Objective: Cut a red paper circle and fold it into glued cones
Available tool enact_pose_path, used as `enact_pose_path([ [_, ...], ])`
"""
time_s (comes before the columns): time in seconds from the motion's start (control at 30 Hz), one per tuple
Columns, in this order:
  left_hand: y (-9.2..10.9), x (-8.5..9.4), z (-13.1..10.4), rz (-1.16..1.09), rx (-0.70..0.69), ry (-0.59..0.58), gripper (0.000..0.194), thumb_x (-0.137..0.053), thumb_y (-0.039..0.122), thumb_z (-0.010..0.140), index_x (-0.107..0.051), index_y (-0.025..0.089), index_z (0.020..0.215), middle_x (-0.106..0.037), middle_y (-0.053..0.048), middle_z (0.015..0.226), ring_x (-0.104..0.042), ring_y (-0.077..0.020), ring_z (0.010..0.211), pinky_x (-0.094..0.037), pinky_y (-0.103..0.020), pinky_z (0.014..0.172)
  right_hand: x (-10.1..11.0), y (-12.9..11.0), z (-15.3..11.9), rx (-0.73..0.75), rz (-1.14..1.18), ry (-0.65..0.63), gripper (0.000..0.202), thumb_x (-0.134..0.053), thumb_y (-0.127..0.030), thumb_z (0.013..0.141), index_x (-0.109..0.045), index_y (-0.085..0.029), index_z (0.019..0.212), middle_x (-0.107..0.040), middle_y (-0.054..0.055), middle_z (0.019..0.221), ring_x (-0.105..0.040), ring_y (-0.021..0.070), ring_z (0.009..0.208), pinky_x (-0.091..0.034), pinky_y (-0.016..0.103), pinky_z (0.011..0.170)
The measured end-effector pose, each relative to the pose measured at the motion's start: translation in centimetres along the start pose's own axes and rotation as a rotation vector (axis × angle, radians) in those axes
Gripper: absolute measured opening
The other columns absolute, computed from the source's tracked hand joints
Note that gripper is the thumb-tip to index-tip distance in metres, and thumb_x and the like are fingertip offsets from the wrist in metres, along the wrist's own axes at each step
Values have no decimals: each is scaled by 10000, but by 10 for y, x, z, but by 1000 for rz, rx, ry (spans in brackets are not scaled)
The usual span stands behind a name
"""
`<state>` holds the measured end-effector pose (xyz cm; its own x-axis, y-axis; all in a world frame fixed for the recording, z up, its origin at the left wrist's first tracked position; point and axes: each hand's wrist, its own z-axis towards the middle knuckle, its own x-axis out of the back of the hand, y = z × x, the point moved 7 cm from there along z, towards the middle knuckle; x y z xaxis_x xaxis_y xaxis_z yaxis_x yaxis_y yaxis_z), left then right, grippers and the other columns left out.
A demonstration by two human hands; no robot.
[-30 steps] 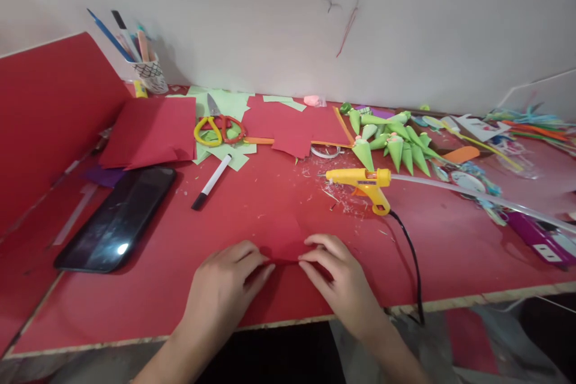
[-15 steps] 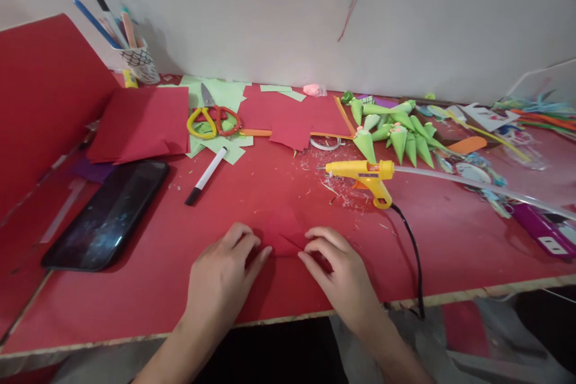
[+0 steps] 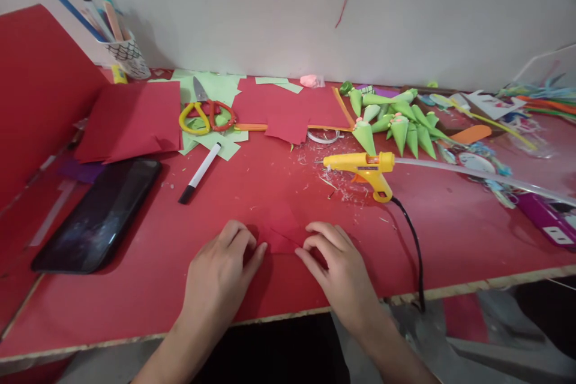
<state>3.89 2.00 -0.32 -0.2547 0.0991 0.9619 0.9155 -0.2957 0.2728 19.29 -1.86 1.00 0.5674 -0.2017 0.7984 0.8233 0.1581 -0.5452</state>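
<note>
Between my hands, near the table's front edge, lies a piece of red paper (image 3: 281, 237) with a fold or edge running slantwise across it. It blends into the red tabletop, so its outline is hard to make out. My left hand (image 3: 222, 267) has its fingers curled at the paper's left side, thumb and fingers close together. At the right side my right hand (image 3: 337, 261) pinches the paper's corner between thumb and fingertips. Farther back to the right lies a yellow glue gun (image 3: 362, 165) with a clear glue stick (image 3: 477, 179) in its rear.
At the left lie a black phone (image 3: 96, 216), a white marker (image 3: 200, 173) and red paper sheets (image 3: 135, 117). Scissors (image 3: 207, 117) rest on green paper. Green paper cones (image 3: 400, 126) are heaped at the back right. A pen cup (image 3: 128, 57) stands by the wall.
The view has shifted slightly. Both hands keep nearly the same hold at the red paper, and the slanting edge between them has shifted a little to the left.
</note>
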Motion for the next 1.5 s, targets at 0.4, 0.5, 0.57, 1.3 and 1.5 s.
enact_pose_path([
  [0.4,1,1,2,10,-25,12,247,-438,370,844,-479,201,669,-553,17,770,-521,-132,558,-308,-234,454,7,5,0,-50,-3,27,139,-521,-104,745,-501,-193,640,-595,51,918,-545,197,851,-448,325,741],
  [0.5,0,1,2,8,-24,7,247,-433,368,846,-481,202,669,-561,15,786,-524,-130,559,-312,-234,456,8,7,-1,-53,20,16,118,-516,-100,743,-516,-192,669,-593,54,931,-541,198,866,-447,331,757],
  [0.57,0,1,2,5,-19,4,245,-434,371,844,-483,203,672,-566,15,800,-528,-131,563,-318,-236,461,9,9,-2,-61,32,13,99,-515,-97,740,-532,-189,709,-588,58,938,-539,200,876,-447,334,767],
  [1.3,3,3,-1,-234,-209,19,153,-477,218,804,-613,257,861,-584,9,898,-570,-127,673,-431,-253,595,-3,-10,-8,39,38,-22,196,-473,-131,832,-565,-159,1003,-600,88,992,-560,202,935,-490,349,802],
  [1.5,8,3,-3,-288,-293,29,115,-550,239,764,-645,259,825,-609,-9,906,-588,-156,774,-452,-287,667,4,0,-8,0,159,-69,148,-507,-112,802,-618,-205,832,-630,42,1021,-593,164,944,-494,306,823],
])
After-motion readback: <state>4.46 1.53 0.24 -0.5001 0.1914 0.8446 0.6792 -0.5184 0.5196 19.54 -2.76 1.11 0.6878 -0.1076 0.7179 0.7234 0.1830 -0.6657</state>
